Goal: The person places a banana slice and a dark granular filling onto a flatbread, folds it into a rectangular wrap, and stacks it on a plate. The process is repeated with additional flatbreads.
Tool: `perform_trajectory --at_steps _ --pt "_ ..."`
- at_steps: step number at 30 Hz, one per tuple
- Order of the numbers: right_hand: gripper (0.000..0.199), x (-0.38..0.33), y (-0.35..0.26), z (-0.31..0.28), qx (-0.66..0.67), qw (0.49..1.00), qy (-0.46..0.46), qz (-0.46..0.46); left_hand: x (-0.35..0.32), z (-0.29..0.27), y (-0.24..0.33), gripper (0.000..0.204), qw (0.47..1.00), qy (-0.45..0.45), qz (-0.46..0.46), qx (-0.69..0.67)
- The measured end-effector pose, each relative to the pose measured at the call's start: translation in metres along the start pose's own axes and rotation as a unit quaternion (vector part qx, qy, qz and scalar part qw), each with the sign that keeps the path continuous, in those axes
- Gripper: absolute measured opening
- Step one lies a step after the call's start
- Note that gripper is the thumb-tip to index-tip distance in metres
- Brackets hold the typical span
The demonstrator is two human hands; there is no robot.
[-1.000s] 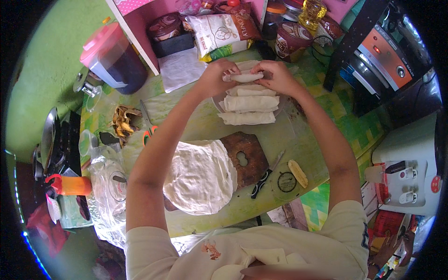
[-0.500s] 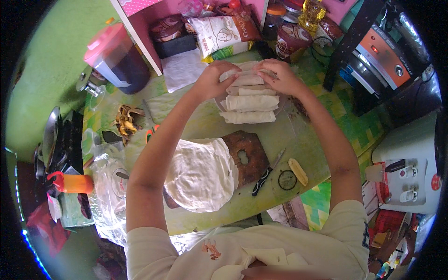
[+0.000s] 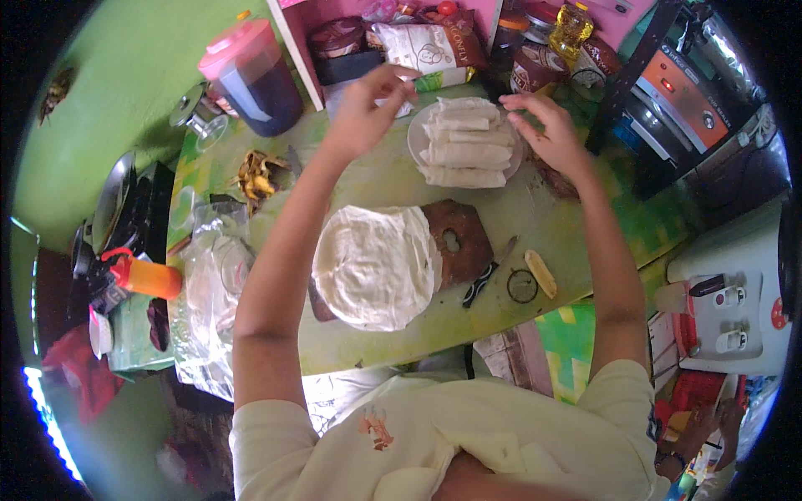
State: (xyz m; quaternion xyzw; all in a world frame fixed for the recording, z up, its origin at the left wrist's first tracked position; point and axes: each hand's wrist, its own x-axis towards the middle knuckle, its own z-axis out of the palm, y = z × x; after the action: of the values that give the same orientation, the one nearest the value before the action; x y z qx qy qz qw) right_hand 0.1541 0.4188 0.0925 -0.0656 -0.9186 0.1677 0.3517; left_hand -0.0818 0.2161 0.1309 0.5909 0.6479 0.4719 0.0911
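Note:
A plate (image 3: 416,149) at the far side of the table holds several white rolled-up wrappers (image 3: 465,156), laid side by side. Left of it my left hand (image 3: 368,108) hovers with thumb and fingers apart, holding nothing. My right hand (image 3: 547,132) is open at the plate's right rim, fingers stretched toward the rolls; whether it touches the rim I cannot tell. Nearer to me, a stack of round white wrappers (image 3: 376,267) covers much of a brown wooden cutting board (image 3: 461,242). Beside the board lie a knife with a dark patterned handle (image 3: 479,285) and a peeled banana (image 3: 541,274).
A dark ring-shaped lid (image 3: 522,286) lies by the banana. Banana peels (image 3: 259,175) and clear plastic bags (image 3: 219,275) are at left. A pink-lidded pitcher (image 3: 255,79) stands back left; packets (image 3: 426,50) and an oil bottle (image 3: 575,33) fill the pink shelf behind.
Both hands have come off the rolls and moved apart, the left one to the left, the right one to the right. The whole plate of rolls is now uncovered. The view has shifted.

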Motion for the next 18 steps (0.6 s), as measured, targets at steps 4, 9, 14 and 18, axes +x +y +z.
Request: perform_trajectory --at_steps 4,9,14,18 --pt "0.028 -0.026 -0.068 -0.013 0.127 0.986 0.031 0.101 -0.044 -0.015 0.025 0.030 0.926 0.033 -0.018 -0.376" --pt "0.035 -0.068 -0.134 -0.009 0.180 0.972 0.093 0.122 -0.131 -0.024 0.059 0.034 0.977 0.087 -0.072 -0.180" --pt "0.043 -0.109 -0.176 0.002 0.065 0.986 0.076 0.136 -0.223 -0.019 0.049 0.071 0.982 0.108 -0.009 0.157" --pt "0.043 -0.143 -0.180 0.015 0.053 0.976 0.047 0.205 -0.284 -0.011 0.025 0.058 0.972 0.041 -0.040 0.229"
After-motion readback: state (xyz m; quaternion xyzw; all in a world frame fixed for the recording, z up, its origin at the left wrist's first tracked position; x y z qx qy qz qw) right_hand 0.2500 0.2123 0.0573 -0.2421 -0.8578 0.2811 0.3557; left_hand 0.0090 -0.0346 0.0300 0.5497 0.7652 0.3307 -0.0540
